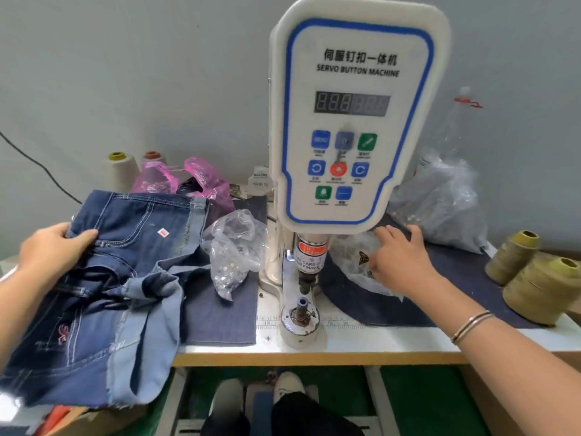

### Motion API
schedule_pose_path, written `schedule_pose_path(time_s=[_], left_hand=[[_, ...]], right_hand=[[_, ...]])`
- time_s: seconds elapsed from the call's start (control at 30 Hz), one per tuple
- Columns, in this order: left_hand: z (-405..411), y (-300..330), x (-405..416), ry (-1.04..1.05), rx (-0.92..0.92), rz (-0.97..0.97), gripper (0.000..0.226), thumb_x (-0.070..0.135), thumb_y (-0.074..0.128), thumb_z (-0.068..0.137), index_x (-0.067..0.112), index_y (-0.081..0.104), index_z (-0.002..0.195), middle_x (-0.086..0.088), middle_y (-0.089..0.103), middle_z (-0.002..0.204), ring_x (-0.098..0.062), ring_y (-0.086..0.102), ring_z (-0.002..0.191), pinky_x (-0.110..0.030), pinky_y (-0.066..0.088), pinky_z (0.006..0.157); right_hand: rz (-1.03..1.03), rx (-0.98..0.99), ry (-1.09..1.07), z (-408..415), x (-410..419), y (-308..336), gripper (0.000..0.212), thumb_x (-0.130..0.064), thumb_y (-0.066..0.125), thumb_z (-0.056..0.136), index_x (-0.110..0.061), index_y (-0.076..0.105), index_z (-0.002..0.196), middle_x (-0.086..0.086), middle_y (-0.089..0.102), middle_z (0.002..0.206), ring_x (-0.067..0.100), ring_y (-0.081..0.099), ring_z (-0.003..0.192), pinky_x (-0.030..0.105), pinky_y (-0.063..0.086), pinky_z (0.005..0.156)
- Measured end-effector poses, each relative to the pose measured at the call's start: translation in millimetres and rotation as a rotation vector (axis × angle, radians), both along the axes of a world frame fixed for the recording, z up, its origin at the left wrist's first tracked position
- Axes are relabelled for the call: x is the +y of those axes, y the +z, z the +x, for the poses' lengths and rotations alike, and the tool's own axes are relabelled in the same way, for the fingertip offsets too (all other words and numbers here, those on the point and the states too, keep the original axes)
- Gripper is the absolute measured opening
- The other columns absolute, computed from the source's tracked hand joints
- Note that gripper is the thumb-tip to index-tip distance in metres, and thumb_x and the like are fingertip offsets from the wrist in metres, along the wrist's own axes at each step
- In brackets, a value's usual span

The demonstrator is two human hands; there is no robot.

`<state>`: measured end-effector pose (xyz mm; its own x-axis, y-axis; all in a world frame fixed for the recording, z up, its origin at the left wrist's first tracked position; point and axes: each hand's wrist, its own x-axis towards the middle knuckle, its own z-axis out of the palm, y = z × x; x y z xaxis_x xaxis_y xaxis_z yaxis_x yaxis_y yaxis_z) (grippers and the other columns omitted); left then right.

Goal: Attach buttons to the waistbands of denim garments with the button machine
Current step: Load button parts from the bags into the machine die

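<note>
A dark blue denim garment [119, 272] lies bunched on the table's left side and hangs over the front edge. My left hand [52, 250] grips its upper left edge near the waistband. The white servo button machine [355, 121] stands in the middle, with its lower die [302, 313] bare under the punch. My right hand [397, 259] reaches into a clear plastic bag [352, 256] just right of the machine's head, its fingertips down among small brass-coloured pieces; whether it pinches one is hidden. Left of the machine, a second clear bag [232, 256] holds silver buttons.
Olive thread cones [540, 284] stand at the right edge. A large clear bag [446, 199] and a plastic bottle [456, 127] sit behind my right hand. Pink bags [201, 180] and pale thread cones [121, 168] are at the back left. Dark denim mats [220, 313] cover the table. Feet rest on a pedal [261, 401] below.
</note>
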<state>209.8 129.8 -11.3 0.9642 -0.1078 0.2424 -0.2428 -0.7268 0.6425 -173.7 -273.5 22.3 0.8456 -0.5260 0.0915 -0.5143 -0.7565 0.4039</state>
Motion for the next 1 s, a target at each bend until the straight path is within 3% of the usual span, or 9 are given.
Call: schedule_pose_path(time_s=[0.2,0.37,0.47,0.57,0.7,0.77,0.87,0.93,1.0], left_hand=[[-33.2,-11.7,-10.7,0.079,-0.028,0.151,0.030,0.041,0.056,0.092,0.015,0.052,0.077,-0.024,0.065,0.084,-0.044,0.060,0.081,-0.052,0.051,0.075],[-61.3,8.9,-32.1,0.160,-0.205,0.086,0.043,0.023,0.068,0.087,-0.001,0.053,0.119,-0.032,0.054,0.118,-0.050,0.049,0.112,-0.063,0.040,0.095],[-104.5,25.1,-69.2,-0.047,-0.393,0.063,0.043,0.018,0.063,0.089,0.004,0.054,0.128,-0.023,0.050,0.131,-0.044,0.041,0.121,-0.060,0.033,0.097],[-153.8,31.3,-106.0,-0.377,-0.511,-0.009,0.040,0.025,0.053,0.085,0.012,0.060,0.122,-0.008,0.058,0.124,-0.031,0.043,0.118,-0.045,0.032,0.095],[-200.9,24.3,-145.0,-0.708,-0.462,-0.198,0.026,0.014,0.054,0.085,0.016,0.064,0.109,0.008,0.060,0.107,-0.009,0.050,0.103,-0.014,0.031,0.094],[-217.0,18.6,-161.5,-0.765,-0.315,-0.278,0.026,0.002,0.055,0.088,0.021,0.063,0.104,0.015,0.060,0.100,0.004,0.053,0.095,-0.004,0.034,0.087],[-228.3,3.3,-179.8,-0.799,-0.167,-0.272,0.027,-0.001,0.053,0.091,0.023,0.061,0.101,0.017,0.061,0.094,0.005,0.055,0.088,-0.008,0.040,0.075],[-230.6,-11.6,-184.0,-0.791,-0.210,-0.175,0.022,0.000,0.054,0.090,0.016,0.063,0.102,0.011,0.062,0.092,-0.005,0.054,0.083,-0.020,0.040,0.072],[-231.5,-26.0,-182.0,-0.765,-0.304,-0.078,0.023,-0.002,0.058,0.084,0.014,0.064,0.100,0.009,0.059,0.091,-0.012,0.052,0.082,-0.030,0.041,0.074]], right_hand=[[0.050,0.012,-0.045,0.4,-1.5,-12.3,0.022,-0.026,0.052,0.094,-0.027,0.072,0.103,0.002,0.034,0.139,0.022,0.028,0.134,0.051,0.008,0.114],[0.062,-0.017,-0.035,2.7,-0.3,-18.3,0.020,-0.029,0.053,0.093,-0.028,0.073,0.096,0.001,0.036,0.134,0.020,0.030,0.130,0.052,0.006,0.115],[0.083,-0.074,-0.069,2.2,1.1,-22.3,0.020,-0.028,0.052,0.093,-0.025,0.072,0.089,0.000,0.036,0.135,0.019,0.029,0.132,0.056,0.004,0.115],[0.083,-0.227,-0.086,-4.8,10.1,-19.5,0.014,-0.028,0.061,0.090,-0.025,0.073,0.084,0.004,0.036,0.140,0.027,0.018,0.142,0.057,0.008,0.111],[0.133,-0.688,0.055,-19.5,40.1,-11.0,0.006,-0.016,0.080,0.074,-0.018,0.076,0.071,0.010,0.057,0.114,0.036,0.043,0.115,0.043,0.029,0.087],[0.422,-0.815,0.085,-23.3,66.9,-5.8,0.006,-0.018,0.078,0.077,-0.021,0.076,0.073,0.001,0.060,0.098,0.018,0.047,0.101,0.026,0.031,0.079],[1.166,-0.858,-0.030,-22.5,108.0,-1.8,0.016,-0.021,0.070,0.085,-0.029,0.070,0.071,-0.014,0.066,0.069,-0.006,0.056,0.067,0.007,0.038,0.058],[1.443,-0.845,-0.131,-19.6,124.3,-7.7,0.013,-0.020,0.067,0.088,-0.024,0.072,0.076,-0.016,0.058,0.050,-0.004,0.050,0.044,0.008,0.035,0.045],[1.631,-0.876,-0.217,-16.3,132.5,-14.3,0.011,-0.021,0.066,0.090,-0.016,0.073,0.084,-0.011,0.045,0.043,0.002,0.034,0.036,0.013,0.026,0.040]])
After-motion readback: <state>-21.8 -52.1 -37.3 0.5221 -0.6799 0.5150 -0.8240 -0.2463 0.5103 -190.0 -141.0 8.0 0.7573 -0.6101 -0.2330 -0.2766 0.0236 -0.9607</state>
